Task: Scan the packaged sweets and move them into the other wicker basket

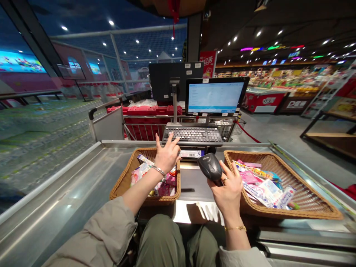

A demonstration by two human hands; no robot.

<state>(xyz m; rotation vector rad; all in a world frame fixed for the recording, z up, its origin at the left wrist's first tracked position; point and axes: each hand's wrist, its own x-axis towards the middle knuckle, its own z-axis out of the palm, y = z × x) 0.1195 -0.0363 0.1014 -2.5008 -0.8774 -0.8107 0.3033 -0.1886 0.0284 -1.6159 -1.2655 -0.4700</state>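
Observation:
My left hand [167,154] is raised above the left wicker basket [122,184], its fingers spread and the tips at the left end of the black keyboard [194,135]. Whether they touch the keys I cannot tell. In my right hand [228,189] is a black barcode scanner [210,166], gripped by its handle, with the head pointing up and left. Small colourful packets [167,185] lie in the left basket, partly covered by my hand and wrist. Packets [267,191] also fill part of the right wicker basket [311,204]. A long white-and-blue package [190,154] lies below the keyboard.
A lit monitor [214,97] stands behind the keyboard, with a second dark screen [169,79] turned away beside it. The metal counter [80,178] stretches out to my left. Beyond it are a shopping cart [144,126], stacked bottles [41,148] and a red freezer [263,99].

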